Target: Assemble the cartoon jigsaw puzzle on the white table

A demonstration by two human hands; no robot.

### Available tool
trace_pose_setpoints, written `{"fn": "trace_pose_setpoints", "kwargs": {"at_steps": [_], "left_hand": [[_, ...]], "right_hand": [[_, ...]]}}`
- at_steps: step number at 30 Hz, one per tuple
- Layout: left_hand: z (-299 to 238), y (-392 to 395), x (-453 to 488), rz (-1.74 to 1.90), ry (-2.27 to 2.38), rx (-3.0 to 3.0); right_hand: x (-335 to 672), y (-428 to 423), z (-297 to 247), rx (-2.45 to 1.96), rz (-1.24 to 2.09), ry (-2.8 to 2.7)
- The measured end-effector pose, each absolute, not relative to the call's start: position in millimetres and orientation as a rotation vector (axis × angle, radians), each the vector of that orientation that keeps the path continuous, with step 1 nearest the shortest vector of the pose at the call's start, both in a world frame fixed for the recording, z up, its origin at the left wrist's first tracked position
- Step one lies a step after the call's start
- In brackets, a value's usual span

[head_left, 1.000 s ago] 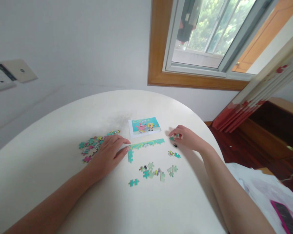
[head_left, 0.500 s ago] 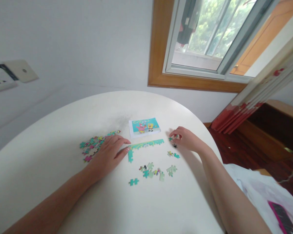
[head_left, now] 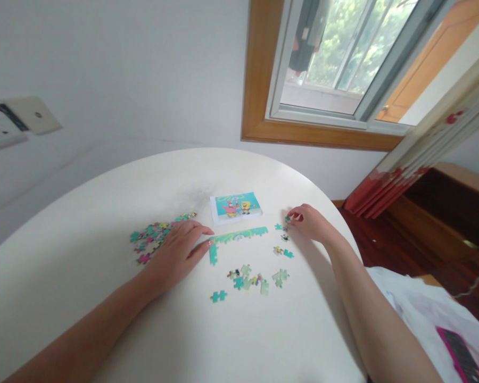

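My left hand (head_left: 186, 243) rests on the table with thumb and fingers apart, its tips by the left end of a joined teal puzzle strip (head_left: 239, 235). Under and beyond that hand spreads a pile of mixed puzzle pieces (head_left: 151, 234), partly hidden by it. My right hand (head_left: 308, 221) pinches a small teal puzzle piece (head_left: 288, 218) between thumb and fingertips, at the right side. Just left of it lies another teal piece (head_left: 278, 226), with a dark patterned piece (head_left: 285, 238) nearer me. Beyond the strip lies a picture card (head_left: 237, 206) with cartoon figures.
Several loose pieces (head_left: 238, 283) lie on the near middle of the round white table (head_left: 163, 340). Two joined teal pieces (head_left: 219, 296) are nearer me. A wall and a window (head_left: 323, 58) stand behind. At right, a pink-edged phone (head_left: 461, 354) rests on white plastic.
My right hand has shifted slightly right and away from me, with a teal puzzle piece now showing at its fingertips. The left hand stays in place.
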State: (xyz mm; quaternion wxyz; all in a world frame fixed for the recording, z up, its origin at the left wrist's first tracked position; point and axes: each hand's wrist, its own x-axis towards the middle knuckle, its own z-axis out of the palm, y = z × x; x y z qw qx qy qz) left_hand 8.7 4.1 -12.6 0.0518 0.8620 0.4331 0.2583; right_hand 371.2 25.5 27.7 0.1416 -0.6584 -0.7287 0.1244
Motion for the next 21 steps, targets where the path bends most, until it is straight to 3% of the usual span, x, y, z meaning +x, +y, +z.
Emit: {"fn": "trace_pose_setpoints", "kwargs": {"at_steps": [12,21], "left_hand": [[-13,4,9,0.787,1.314,2.621],[-13,3,9,0.817,1.308,2.603]], "right_hand": [[363,33,17,-1.746,0.542,-1.793],[329,9,31,-1.591,1.105,-1.778]]}}
